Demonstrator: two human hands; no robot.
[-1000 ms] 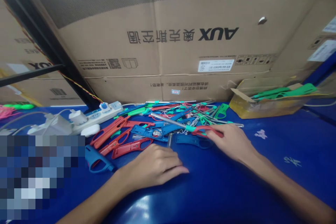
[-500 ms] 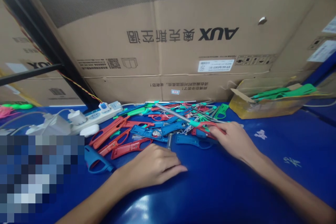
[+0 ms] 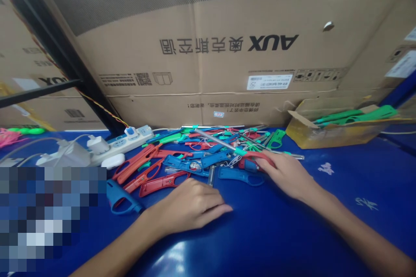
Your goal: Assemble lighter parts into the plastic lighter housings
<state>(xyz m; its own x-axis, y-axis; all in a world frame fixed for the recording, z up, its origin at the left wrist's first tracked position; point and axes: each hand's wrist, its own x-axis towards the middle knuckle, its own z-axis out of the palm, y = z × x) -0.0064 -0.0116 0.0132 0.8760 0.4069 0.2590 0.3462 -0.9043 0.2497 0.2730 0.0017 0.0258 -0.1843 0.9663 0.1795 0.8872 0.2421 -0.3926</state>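
My right hand (image 3: pixel 286 173) grips a long-necked lighter (image 3: pixel 227 145) by its red handle; its metal tube points left over the pile. A mint-green collar sits where tube meets handle. My left hand (image 3: pixel 195 203) rests back-up on the table, fingers curled under and thumb pointing right; whatever lies inside is hidden. Just beyond it are a red lighter shell (image 3: pixel 162 184), a blue lighter shell (image 3: pixel 185 164) and a small clear tube-like part (image 3: pixel 211 175). Another blue shell (image 3: pixel 240 176) lies between the hands. A blue lighter handle (image 3: pixel 121 197) lies beside my left wrist.
Mixed lighter parts, metal tubes and thin white wires fill the back of the blue table (image 3: pixel 276 233). A power strip (image 3: pixel 120 143) with plugged-in adapters stands left. A taped carton (image 3: pixel 334 136) of green lighter parts stands right. Large cardboard (image 3: pixel 208 69) walls the back.
The view has shifted slightly. My right hand and the red lighter have moved only a little against the pile; my left hand stays in place.
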